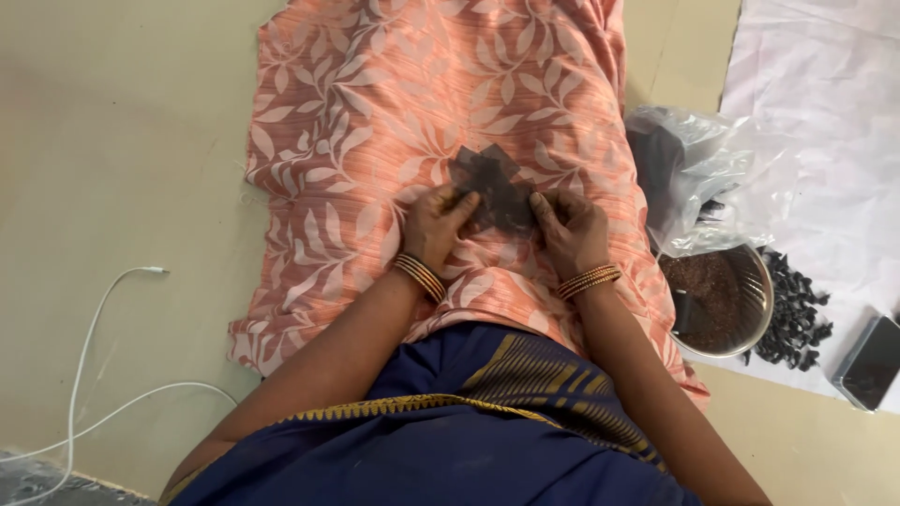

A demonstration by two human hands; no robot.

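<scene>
Below you, a leaf-print peach cloth [375,103] covers the tan floor [112,141]; a white sheet [825,112] lies right. Your left hand [436,225] and right hand [572,230] each pinch the dark pieces [492,183] mid-cloth. Right: a steel bowl [761,300] of brown seeds, a plastic bag [694,169], black bits [797,314], a phone [872,361].

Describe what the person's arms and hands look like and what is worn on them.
Both forearms are bare, with no sleeves in view. The left hand has a stack of thin bangles at the wrist, gold-toned with darker reddish bands. The right hand has a similar stack of gold and reddish bangles. No gloves are worn; whether the fingers carry rings cannot be told.
</scene>
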